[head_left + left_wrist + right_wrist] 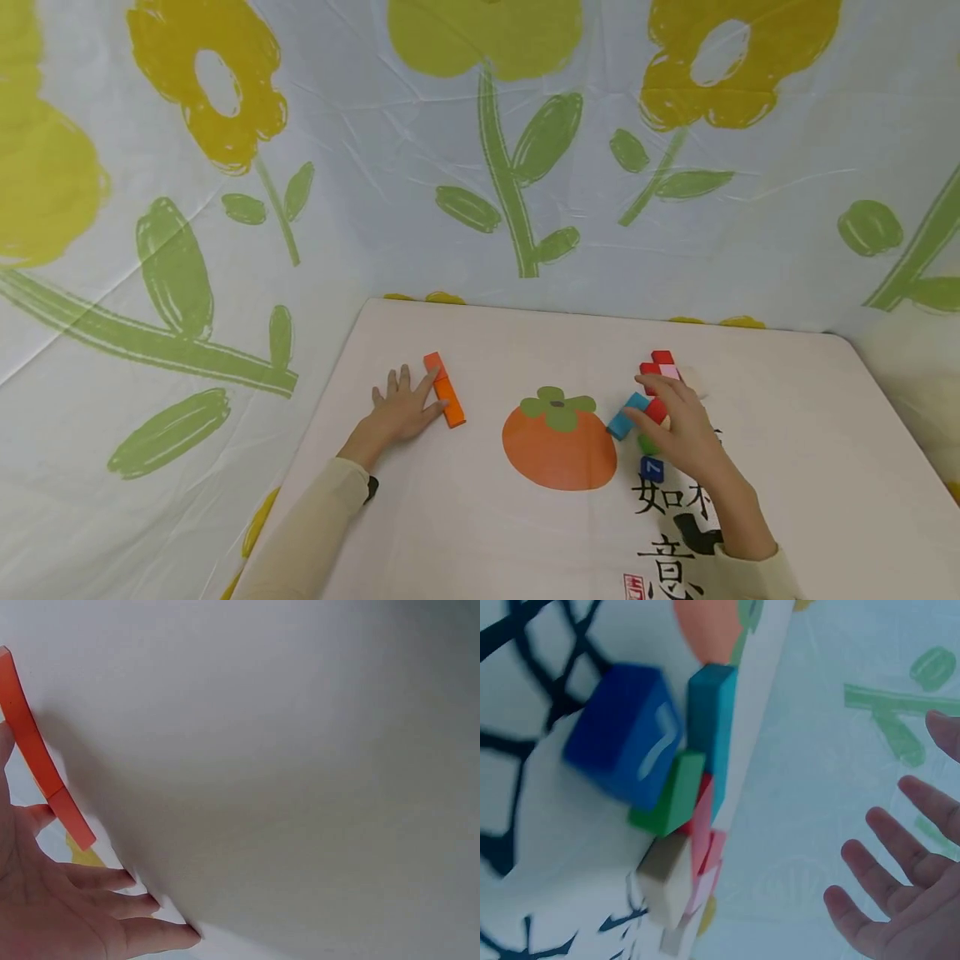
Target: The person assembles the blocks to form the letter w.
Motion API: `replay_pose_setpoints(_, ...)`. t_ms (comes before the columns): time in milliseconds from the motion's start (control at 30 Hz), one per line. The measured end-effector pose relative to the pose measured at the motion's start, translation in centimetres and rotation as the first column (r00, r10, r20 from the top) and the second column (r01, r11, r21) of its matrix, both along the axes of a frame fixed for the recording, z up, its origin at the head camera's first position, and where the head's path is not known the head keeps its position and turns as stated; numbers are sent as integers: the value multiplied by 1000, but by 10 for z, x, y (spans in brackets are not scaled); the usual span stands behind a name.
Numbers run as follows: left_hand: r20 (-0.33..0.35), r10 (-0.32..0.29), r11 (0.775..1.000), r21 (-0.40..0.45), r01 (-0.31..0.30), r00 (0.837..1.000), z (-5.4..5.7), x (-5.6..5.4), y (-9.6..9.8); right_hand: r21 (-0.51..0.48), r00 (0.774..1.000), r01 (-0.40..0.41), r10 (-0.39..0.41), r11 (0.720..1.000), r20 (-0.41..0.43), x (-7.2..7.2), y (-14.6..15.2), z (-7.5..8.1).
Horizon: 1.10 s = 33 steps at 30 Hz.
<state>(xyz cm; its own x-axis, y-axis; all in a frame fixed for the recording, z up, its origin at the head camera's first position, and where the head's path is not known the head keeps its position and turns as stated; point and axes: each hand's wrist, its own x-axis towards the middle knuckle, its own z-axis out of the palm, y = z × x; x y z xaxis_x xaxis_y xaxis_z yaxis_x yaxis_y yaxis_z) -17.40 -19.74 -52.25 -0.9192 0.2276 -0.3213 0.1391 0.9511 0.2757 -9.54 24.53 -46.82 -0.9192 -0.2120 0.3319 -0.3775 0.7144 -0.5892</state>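
Observation:
Two orange blocks, a longer one (450, 403) and a shorter one (432, 362), lie end to end on the left of the table. My left hand (399, 414) is spread beside them, thumb and index finger right at their left side. The left wrist view shows the long block (28, 742) by the thumb and index, the other fingers straight. On the right, my right hand (688, 437) hovers with loosely bent fingers over a group of blocks. A light-blue block (627, 418), a green block (671, 796), a dark-blue numbered block (652, 469) and a wood-coloured block (666, 879) are there.
Red blocks (662, 357) and a pink block (668, 372) lie at the far end of the group. The pale tabletop (480, 525) carries a printed orange fruit (558, 450) and black characters. Flower-patterned cloth (420, 167) hangs behind and at the sides.

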Motion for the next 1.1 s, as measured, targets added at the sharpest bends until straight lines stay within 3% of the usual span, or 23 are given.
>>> replay_pose_setpoints(400, 2, -2, 1000, 11, 1, 1000, -2, -1, -2, -40, 997, 11, -8, 999, 75, 9, 47, -28)
replay_pose_setpoints(633, -9, -7, 1000, 11, 7, 1000, -4, -1, -1, -12, 963, -22, 24, 1000, 269, 13, 62, -32)
replay_pose_setpoints(833, -13, 0, 1000, 8, 0, 1000, -7, -2, -2, -12, 965, -97, 97, 995, 242, 12, 66, -39)
replay_pose_setpoints(1100, -21, -8, 1000, 23, 8, 1000, -8, -2, -2, 94, 965, -93, 66, 991, 254, 5, 70, -47)
